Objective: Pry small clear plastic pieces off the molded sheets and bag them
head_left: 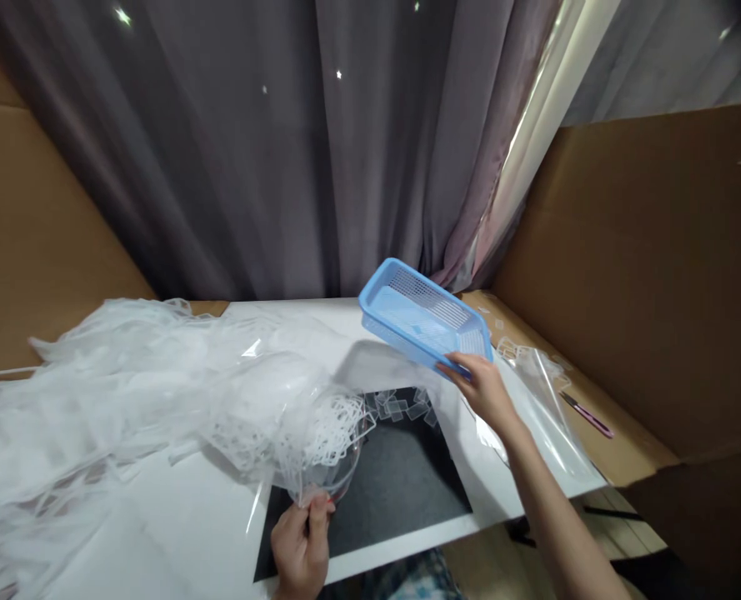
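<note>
My right hand (pixel 483 390) is closed on the near right rim of a blue plastic basket (pixel 401 333). The basket hangs tilted above the table, and its perforated floor shows. Lower down, my left hand (pixel 302 542) pinches the edge of a clear plastic bag (pixel 282 383), with a bit of red by the thumb. White lattice-like pieces (pixel 338 429) show at the bag's mouth, over a black mat (pixel 401 492). Several small clear rectangular pieces (pixel 395 407) lie at the mat's far edge, below the basket.
A heap of white plastic strips (pixel 82 392) covers the left of the white table (pixel 157 533). On the cardboard at right lie a pink-handled cutter or blade (pixel 588 414) and white scraps (pixel 533 354), beside a clear sheet (pixel 548 408). Cardboard walls (pixel 645 275) and grey curtains (pixel 220 150) surround the table.
</note>
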A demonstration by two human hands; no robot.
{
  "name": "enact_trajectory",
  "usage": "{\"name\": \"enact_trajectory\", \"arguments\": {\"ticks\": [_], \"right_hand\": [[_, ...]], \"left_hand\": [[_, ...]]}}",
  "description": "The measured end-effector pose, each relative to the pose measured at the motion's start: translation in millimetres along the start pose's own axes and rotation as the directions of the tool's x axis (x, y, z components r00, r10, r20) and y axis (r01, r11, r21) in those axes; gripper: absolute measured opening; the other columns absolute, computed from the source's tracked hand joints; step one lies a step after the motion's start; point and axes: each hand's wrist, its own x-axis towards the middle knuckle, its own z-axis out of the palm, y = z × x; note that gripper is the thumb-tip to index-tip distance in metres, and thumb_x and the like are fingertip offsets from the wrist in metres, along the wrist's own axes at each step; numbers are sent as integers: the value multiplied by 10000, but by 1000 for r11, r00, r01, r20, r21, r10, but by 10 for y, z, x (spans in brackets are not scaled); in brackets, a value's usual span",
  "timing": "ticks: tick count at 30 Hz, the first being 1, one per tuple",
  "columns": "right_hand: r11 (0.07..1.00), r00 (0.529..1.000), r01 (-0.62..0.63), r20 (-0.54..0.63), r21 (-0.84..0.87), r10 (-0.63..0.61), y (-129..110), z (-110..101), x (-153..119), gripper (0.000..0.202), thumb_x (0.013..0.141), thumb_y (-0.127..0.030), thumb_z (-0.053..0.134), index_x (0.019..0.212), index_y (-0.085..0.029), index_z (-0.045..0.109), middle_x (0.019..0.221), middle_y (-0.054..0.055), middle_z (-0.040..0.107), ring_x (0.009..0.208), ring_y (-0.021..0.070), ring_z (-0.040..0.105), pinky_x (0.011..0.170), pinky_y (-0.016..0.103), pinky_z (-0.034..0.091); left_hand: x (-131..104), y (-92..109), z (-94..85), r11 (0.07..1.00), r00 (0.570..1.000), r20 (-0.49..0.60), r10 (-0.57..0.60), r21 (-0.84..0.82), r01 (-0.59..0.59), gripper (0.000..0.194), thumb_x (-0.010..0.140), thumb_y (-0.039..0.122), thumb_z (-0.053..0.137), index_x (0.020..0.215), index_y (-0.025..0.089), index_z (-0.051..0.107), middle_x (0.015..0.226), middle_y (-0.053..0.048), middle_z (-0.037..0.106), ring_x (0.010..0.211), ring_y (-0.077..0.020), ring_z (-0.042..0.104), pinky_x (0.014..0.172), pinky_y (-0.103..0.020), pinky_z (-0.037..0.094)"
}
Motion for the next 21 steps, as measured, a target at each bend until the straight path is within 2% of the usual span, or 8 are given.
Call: {"name": "enact_trajectory", "arguments": {"ticks": [3,6,9,13,14,17,19,21], "right_hand": [[996,995,42,95,-74,-35,59,422,398,202,954,-333,546,974,-182,679,858,58,724,820,198,661,836,303,403],[993,988,76,144,-90,-63,114,732,535,88,905,-242,614,905,-197,690,832,47,729,799,204,651,854,331,377],[991,983,98,166,-93,-81,145,903,470,70,867,-156,631,879,-199,684,842,49,727,826,225,641,894,380,365],[990,986,130,112,-53,-123,31,1020,200,244,856,-135,609,1092,-192,636,1229,127,618,1124,297,551,963,454,363],[988,983,157,98,-8,-155,-38,1038,118,276,861,-165,608,1136,-194,614,1287,133,573,1172,295,518,961,440,386],[899,953,254,65,357,-296,-318,1061,-90,352,891,-199,571,1242,-210,546,1242,112,568,1157,232,530,967,371,438],[798,947,253,30,547,-320,-528,1060,-138,255,941,-188,506,1182,-228,578,1130,77,623,1076,188,577,930,325,464],[706,934,294,-38,644,-355,-731,1064,-76,169,960,-206,508,1078,-223,629,1009,51,676,969,171,611,881,309,478]], "left_hand": [[-5,29,6,999,998,-40,-43,-12,43,540,903,569,472,583,163,629,492,-49,599,431,-136,561,456,-218,472],[8,63,-6,990,990,-49,-133,-41,131,562,850,636,510,566,168,636,465,-48,583,427,-146,561,450,-227,480],[87,129,-30,960,962,-71,-262,-121,253,571,779,686,570,561,163,641,474,-54,587,426,-148,555,418,-224,467],[339,312,-74,865,885,-118,-450,-304,400,573,660,704,679,527,152,602,455,-25,540,367,-100,461,342,-192,399],[413,368,-88,837,860,-142,-491,-350,420,580,612,711,710,523,150,590,460,-19,535,373,-93,458,340,-182,396],[600,527,-139,786,803,-201,-561,-434,440,584,521,700,773,564,150,579,491,0,531,421,-91,495,366,-158,419],[689,616,-173,768,793,-202,-575,-466,439,570,530,672,787,580,152,559,498,15,509,445,-85,502,389,-146,434],[775,702,-198,754,795,-187,-576,-496,430,557,552,640,797,579,152,531,506,25,487,459,-73,493,410,-133,441]]}}
